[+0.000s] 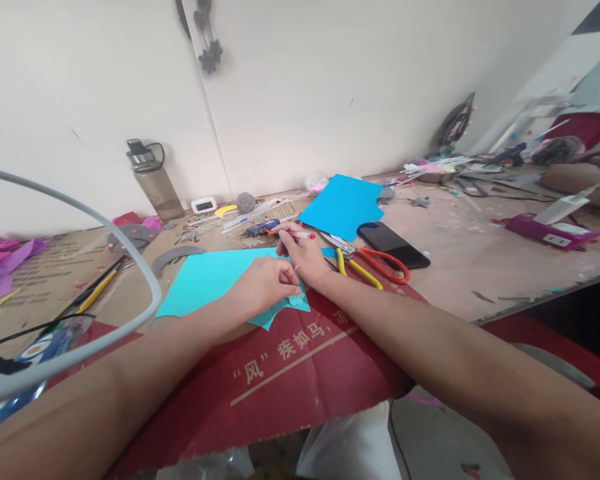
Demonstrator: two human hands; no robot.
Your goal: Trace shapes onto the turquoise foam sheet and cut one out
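A turquoise sheet [210,277] with a jagged, cut right edge lies on the cardboard. My left hand [265,283] rests over its right part, fingers curled and thumb drawn in. A small turquoise piece [296,301] shows just below those fingertips; whether they grip it is hidden. In my right hand [303,257], just beyond the left, is a pen [304,235] with a red end, held between the fingers and pointing right. Right of that hand lie red-handled scissors [387,265] and yellow-handled pliers [363,273].
A blue sheet [343,203] and a black phone [395,245] lie beyond the scissors. At the back stand a bottle [155,183] and a small clock [203,205]. A grey tube [143,260] arcs across the left. Another person's arm [580,179] rests at far right, near a purple power strip [545,232].
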